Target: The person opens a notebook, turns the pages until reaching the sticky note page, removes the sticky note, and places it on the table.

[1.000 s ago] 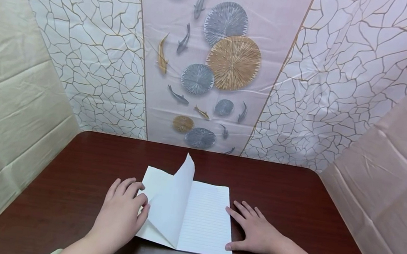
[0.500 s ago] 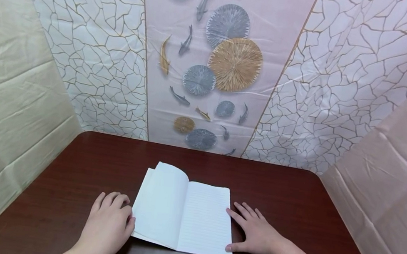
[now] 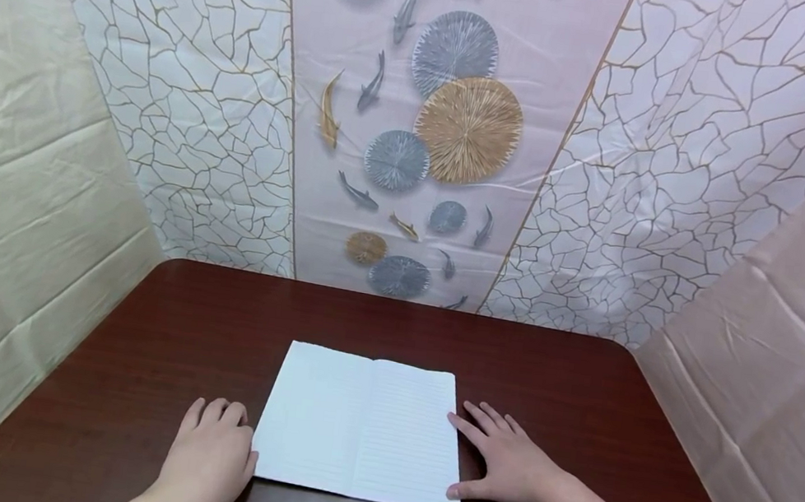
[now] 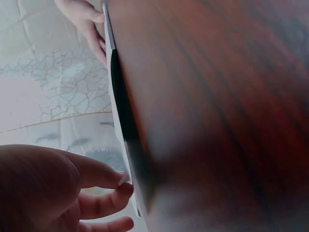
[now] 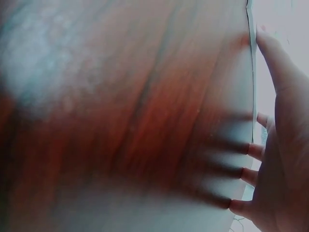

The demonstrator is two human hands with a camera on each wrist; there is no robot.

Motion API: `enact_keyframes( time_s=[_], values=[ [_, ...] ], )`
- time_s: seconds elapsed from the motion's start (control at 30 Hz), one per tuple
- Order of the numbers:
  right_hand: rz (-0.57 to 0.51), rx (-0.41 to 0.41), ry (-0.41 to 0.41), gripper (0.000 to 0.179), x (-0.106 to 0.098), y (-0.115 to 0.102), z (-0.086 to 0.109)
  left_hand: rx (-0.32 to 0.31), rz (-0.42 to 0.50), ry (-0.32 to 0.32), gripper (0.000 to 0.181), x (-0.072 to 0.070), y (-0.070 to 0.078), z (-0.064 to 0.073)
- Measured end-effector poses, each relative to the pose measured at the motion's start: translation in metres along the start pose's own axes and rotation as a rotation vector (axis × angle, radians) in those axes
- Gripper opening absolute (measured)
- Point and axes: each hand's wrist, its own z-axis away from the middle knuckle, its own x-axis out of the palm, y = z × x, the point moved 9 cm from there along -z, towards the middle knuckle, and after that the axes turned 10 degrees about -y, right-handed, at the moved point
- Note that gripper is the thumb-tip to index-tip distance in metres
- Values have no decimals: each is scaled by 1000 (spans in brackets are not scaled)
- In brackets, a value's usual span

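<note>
An open notebook (image 3: 312, 419) lies flat on the dark red-brown table, its right page (image 3: 407, 438) lined and its left page nearly plain white. At the lower left edge is my left hand (image 3: 208, 452), fingers bent. In the left wrist view the thumb and index finger of my left hand (image 4: 96, 193) pinch the page edge. My right hand (image 3: 508, 462) rests with spread fingers at the right edge, thumb on the lower right corner and index fingertip on the page's side. The right wrist view shows that right hand (image 5: 285, 159) with its other fingertips down on the table.
The dark wooden table (image 3: 215, 321) reaches back to a patterned cloth backdrop (image 3: 408, 202) with fish and round leaf shapes. Pale cloth walls (image 3: 16, 240) stand on both sides.
The raised page has come down to the left and lies flat. My left hand has moved left and toward me with it. My right hand has stayed in place.
</note>
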Motion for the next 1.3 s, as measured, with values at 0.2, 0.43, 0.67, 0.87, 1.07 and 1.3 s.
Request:
enact_keyframes(
  time_s=[0.2,0.43,0.67,0.87,1.07,1.3],
  values=[
    [-3,2,-9,106,-1,1,1,32,-65,-43,19,7,5,-4],
    [-19,11,-57,107,0,4,-1,32,-77,-107,21,15,7,-7],
    [-12,10,-61,107,-1,6,-2,29,-74,-119,24,18,5,-9],
    [-33,8,-61,107,2,6,-1,30,-74,-140,23,18,5,-9],
    [-40,13,-67,107,3,7,-2,4,-62,-159,31,16,3,-10],
    [-34,10,-60,107,1,6,-2,18,-75,-122,44,6,12,-16]
  ],
)
